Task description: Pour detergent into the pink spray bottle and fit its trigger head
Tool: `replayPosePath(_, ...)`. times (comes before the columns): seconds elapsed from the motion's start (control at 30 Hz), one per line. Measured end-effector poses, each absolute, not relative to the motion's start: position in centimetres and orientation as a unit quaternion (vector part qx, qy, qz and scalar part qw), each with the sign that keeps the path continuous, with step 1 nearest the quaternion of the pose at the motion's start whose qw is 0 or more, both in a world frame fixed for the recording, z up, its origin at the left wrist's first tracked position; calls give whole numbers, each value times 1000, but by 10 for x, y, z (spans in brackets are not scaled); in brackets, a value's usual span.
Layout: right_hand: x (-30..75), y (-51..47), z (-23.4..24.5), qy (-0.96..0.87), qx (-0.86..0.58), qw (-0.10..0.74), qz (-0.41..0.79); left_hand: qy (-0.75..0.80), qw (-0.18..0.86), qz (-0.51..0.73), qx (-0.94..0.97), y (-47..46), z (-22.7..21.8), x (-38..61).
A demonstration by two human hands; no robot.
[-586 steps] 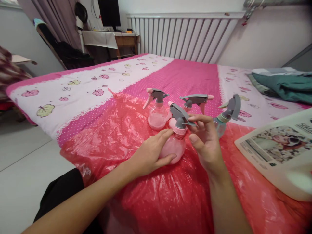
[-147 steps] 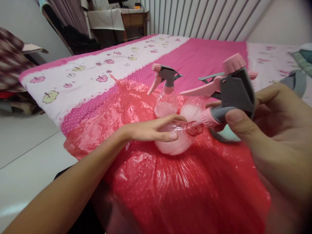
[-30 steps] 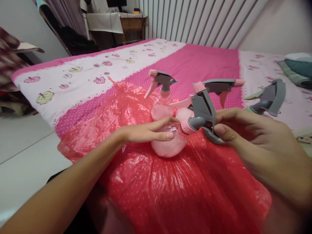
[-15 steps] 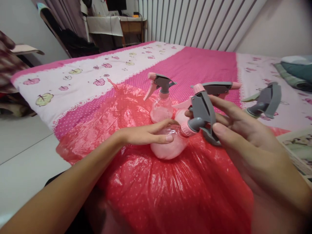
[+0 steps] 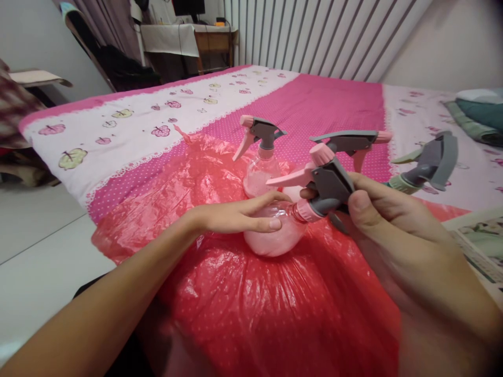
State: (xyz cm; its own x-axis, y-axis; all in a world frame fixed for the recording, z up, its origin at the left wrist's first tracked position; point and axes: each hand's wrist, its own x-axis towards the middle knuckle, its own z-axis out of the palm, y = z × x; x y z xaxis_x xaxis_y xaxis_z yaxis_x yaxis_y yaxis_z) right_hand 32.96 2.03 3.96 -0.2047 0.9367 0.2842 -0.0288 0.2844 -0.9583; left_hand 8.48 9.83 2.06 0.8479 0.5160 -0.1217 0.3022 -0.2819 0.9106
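A clear round spray bottle (image 5: 275, 238) lies tilted on a red plastic bag (image 5: 251, 303), its neck pointing right. My left hand (image 5: 245, 214) is wrapped over the bottle's body. At the neck, my right hand (image 5: 393, 225) grips the grey and pink trigger head (image 5: 328, 180) between thumb and fingers. Red shows at the neck beside the pink collar; I cannot tell whether the head is still threaded on. Just behind stands a second spray bottle (image 5: 261, 167) with a pink trigger. Another grey and pink spray head (image 5: 351, 141) shows beyond, its bottle mostly hidden.
At the right, behind my right hand, is a spray head with a green collar (image 5: 428, 162). A pink and white patterned bedspread (image 5: 334, 104) lies under everything. Folded cloth (image 5: 479, 115) rests at the far right, and a printed sheet (image 5: 481, 241) lies nearer.
The trigger head has turned in my right hand, so its pink trigger now points left. My left hand stays on the bottle. The other bottles have not moved.
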Motion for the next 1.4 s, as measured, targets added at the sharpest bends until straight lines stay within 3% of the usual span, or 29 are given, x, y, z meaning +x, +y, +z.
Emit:
replayPosePath(0.43,328,21,47,-645,-425,526,356,261,553,90,786,97,24,87)
replayPosePath(0.73,337,16,51,-687,-496,507,161,232,557,109,790,97,22,88)
replayPosePath(0.9,330,14,52,-648,-482,571,149,257,541,89,796,98,22,86)
replayPosePath(1.4,330,21,43,-571,-511,609,203,178,534,102,820,100,18,88)
